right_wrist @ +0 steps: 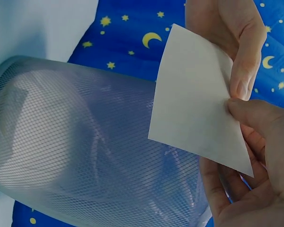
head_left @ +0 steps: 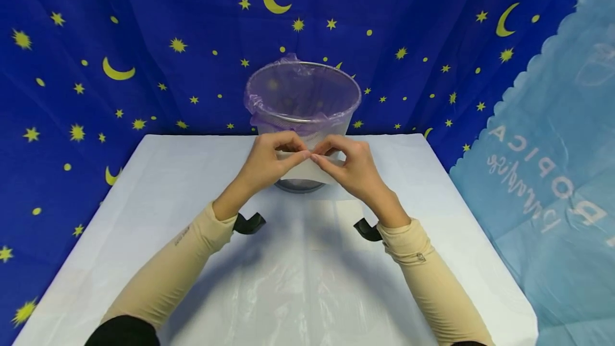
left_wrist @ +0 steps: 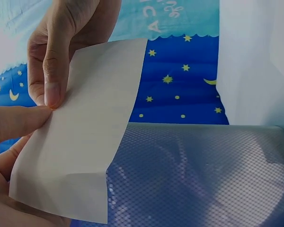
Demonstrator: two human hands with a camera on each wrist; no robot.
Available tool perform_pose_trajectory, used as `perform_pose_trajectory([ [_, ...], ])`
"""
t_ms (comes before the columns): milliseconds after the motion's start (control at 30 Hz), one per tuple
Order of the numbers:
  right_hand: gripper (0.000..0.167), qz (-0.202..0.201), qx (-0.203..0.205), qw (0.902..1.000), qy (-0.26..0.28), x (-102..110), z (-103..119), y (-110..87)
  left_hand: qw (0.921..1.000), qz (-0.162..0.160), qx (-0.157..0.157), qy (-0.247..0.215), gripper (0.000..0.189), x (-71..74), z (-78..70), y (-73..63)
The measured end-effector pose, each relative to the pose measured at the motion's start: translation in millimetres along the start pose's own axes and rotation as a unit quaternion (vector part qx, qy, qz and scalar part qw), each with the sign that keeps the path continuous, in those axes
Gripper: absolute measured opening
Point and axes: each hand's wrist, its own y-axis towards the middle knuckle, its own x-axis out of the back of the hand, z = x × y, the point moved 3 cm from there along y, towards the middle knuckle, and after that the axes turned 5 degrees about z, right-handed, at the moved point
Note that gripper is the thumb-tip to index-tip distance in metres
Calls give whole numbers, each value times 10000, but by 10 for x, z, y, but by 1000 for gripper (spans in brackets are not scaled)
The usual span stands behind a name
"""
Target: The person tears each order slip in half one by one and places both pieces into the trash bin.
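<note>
A white sheet of paper point(head_left: 307, 168) is held up in front of the bin, pinched at its upper edge by both hands. My left hand point(head_left: 269, 162) grips it between thumb and fingers from the left. From the right, my right hand point(head_left: 354, 168) pinches the same edge, and the two thumb tips almost meet. In the left wrist view the paper point(left_wrist: 92, 118) bends slightly, with a crease near its lower end. The right wrist view shows the paper point(right_wrist: 191, 99) hanging flat, with several fingers behind it partly hidden.
Behind the hands stands a mesh bin point(head_left: 331, 128) lined with a thin purple bag point(head_left: 261, 103) folded over its rim. It rests on a white-covered table point(head_left: 192, 175). A blue star-patterned cloth point(head_left: 192, 15) hangs behind, and a light-blue cloth point(head_left: 552, 148) is at the right.
</note>
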Motion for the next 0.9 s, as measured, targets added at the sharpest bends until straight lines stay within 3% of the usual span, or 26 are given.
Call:
perform_pose_trajectory([
  [633, 8, -257, 354, 9979, -479, 188, 196, 299, 9997, -197, 98, 55, 3, 219, -235, 208],
  [900, 5, -253, 343, 9968, -675, 258, 255, 350, 9998, -119, 130, -50, 4, 254, -295, 270],
])
